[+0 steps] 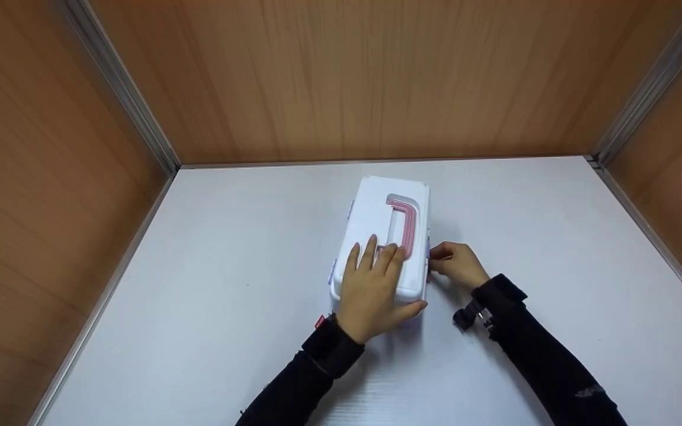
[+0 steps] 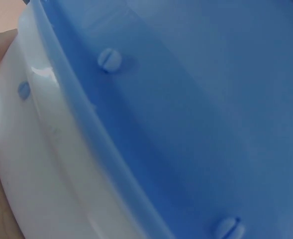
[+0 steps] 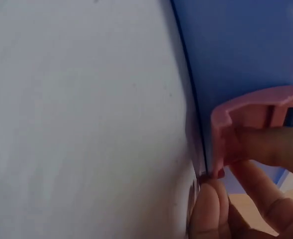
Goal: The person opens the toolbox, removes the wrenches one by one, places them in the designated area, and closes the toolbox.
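Head view shows a white counter (image 1: pixel 228 307) walled by wood panels (image 1: pixel 347 77), with a closed white box (image 1: pixel 376 219) at its middle. Left hand (image 1: pixel 370 293) lies flat on the lid, fingers straight, touching the pink handle (image 1: pixel 406 222). Right hand (image 1: pixel 456 266) pinches a pink latch (image 3: pixel 245 124) on the box's side; contents are hidden.

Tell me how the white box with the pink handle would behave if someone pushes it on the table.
The box looks like rigid plastic, so it would probably keep its shape. Its flat base on the smooth table suggests sliding rather than tipping. The left hand pressing on the lid likely steadies it while the right hand pulls the pink latch.
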